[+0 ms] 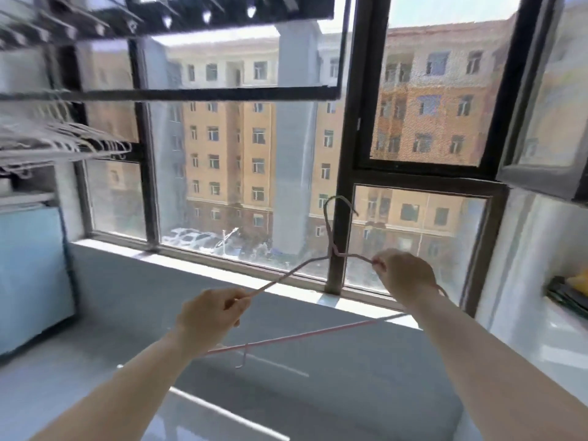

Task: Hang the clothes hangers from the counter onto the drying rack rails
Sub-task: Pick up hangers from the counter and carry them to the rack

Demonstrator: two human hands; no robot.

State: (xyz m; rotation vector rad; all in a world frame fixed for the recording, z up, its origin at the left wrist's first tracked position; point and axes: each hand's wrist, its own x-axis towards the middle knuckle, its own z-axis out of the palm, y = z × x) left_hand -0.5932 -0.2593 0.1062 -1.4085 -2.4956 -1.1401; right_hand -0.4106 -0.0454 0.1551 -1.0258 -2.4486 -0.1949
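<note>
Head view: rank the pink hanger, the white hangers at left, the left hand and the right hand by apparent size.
1. pink hanger, widest span.
2. white hangers, a blurred bunch.
3. left hand and right hand: alike; nearness to the camera makes ranking them unsure.

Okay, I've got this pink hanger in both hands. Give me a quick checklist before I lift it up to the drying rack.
1. Left hand grips the pink hanger on its left arm: ok.
2. Right hand pinches its right shoulder: ok.
3. Hook points up, ready to catch a rail: ok.
4. Rack rail has a bare stretch to the right of the white hangers: ok.
5. Hanger hung on the rail: not ok, it is held low in front of the window.
6. More hangers left on the counter: cannot tell, the arms hide part of it.
</note>
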